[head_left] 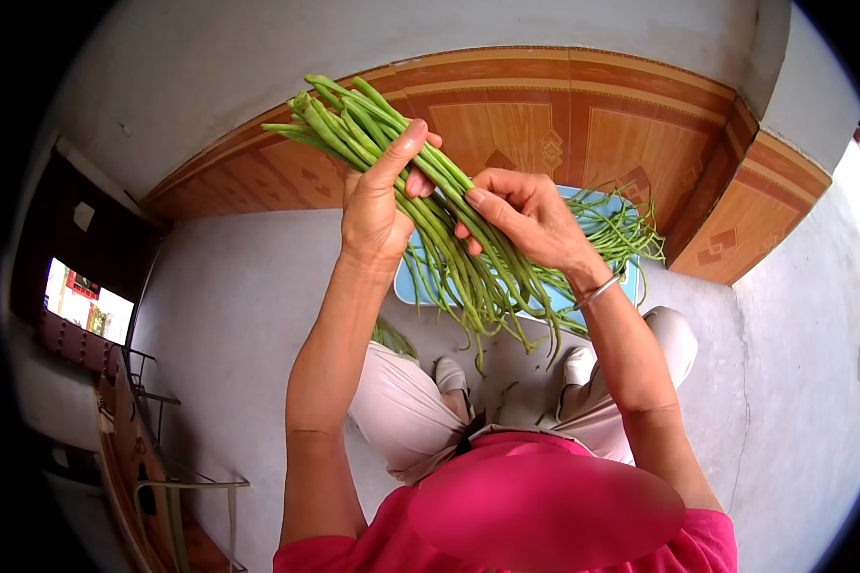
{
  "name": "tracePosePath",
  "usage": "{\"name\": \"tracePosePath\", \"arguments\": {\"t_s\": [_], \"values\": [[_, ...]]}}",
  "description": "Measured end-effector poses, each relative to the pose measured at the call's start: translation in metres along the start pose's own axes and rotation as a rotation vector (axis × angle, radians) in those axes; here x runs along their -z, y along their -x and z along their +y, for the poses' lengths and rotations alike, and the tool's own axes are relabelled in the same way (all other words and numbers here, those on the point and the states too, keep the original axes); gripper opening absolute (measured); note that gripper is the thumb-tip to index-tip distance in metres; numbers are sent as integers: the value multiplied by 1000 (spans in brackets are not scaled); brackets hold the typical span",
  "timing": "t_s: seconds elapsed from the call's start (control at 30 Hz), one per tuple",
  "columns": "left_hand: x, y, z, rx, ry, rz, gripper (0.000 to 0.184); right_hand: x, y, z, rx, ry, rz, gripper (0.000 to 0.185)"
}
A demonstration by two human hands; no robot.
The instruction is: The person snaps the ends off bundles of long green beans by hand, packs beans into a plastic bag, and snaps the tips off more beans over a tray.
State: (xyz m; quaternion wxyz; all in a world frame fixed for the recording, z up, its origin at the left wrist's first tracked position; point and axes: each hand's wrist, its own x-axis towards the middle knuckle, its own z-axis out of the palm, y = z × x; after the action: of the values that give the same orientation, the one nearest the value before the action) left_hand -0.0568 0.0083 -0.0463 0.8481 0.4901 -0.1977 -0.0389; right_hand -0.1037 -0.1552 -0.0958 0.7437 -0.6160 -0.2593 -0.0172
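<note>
A thick bunch of long green beans [454,234] slants across the view, its ends bundled at upper left and its thin tips hanging loose at lower right. My left hand [382,196] is wrapped round the upper part, thumb on top. Lower down, my right hand [530,220] pinches the bunch at its side between thumb and fingers; a metal bangle [597,291] circles that wrist. Behind and below the right hand, more long beans [621,229] lie on a light blue tray [406,282], partly hidden by the bunch and my arm.
A tiled wall panel [506,124] runs behind the tray, with a tiled corner [750,210] jutting out at right. My shoes rest on the grey floor [248,286]; bean scraps [508,390] lie between them. Wooden furniture with a metal frame [177,487] stands at lower left.
</note>
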Motion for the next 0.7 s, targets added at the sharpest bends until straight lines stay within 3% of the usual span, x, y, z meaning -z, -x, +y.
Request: {"name": "tracePosePath", "arguments": {"t_s": [0.07,0.13,0.2,0.27,0.47,0.7], "values": [[3,-3,-1,15,11,-22,13,-5,2,1,27,52,55,34],[1,-6,-7,31,29,68,13,-10,-4,10,277,373,188,55],[-3,-7,-12,46,-4,159,18,-11,-6,7,366,706,151,83],[-8,-7,-13,52,10,184,19,-15,-9,17,301,650,161,91],[-11,-8,-17,26,-48,194,18,-22,-11,34,340,718,287,97],[-13,-9,-22,-48,-16,200,18,-27,-12,36,203,727,353,73]]}}
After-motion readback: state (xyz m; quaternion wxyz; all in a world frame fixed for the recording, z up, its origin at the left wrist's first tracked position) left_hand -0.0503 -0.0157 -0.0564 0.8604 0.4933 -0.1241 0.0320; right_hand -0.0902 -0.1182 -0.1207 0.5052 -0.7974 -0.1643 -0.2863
